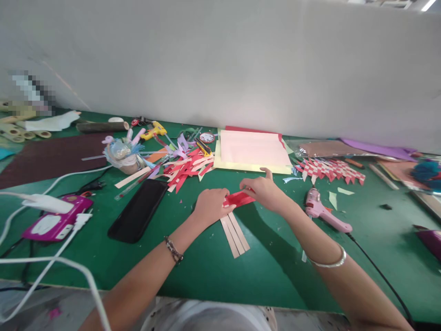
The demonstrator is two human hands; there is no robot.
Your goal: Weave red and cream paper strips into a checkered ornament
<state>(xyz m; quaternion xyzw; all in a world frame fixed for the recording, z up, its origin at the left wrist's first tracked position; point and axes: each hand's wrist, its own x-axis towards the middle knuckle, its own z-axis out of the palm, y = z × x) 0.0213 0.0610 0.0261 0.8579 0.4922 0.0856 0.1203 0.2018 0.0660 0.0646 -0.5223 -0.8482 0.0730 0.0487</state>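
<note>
Left hand (211, 205): thumb and fingers pinching left end of red paper (241, 198) | Right hand (264, 191): fingers bent at its right end, one raised, cannot tell if pinching | Red paper: mid-table, at far ends of pale pink paper strips (235, 234) | Pink hot-glue gun (325, 213): right

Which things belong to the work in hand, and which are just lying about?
In the job: red piece held by left hand and right hand; pale strips; probably strip pile, woven pieces.

Seemingly lying about: purple power strip, blue yarn, yellow glue gun.
</note>
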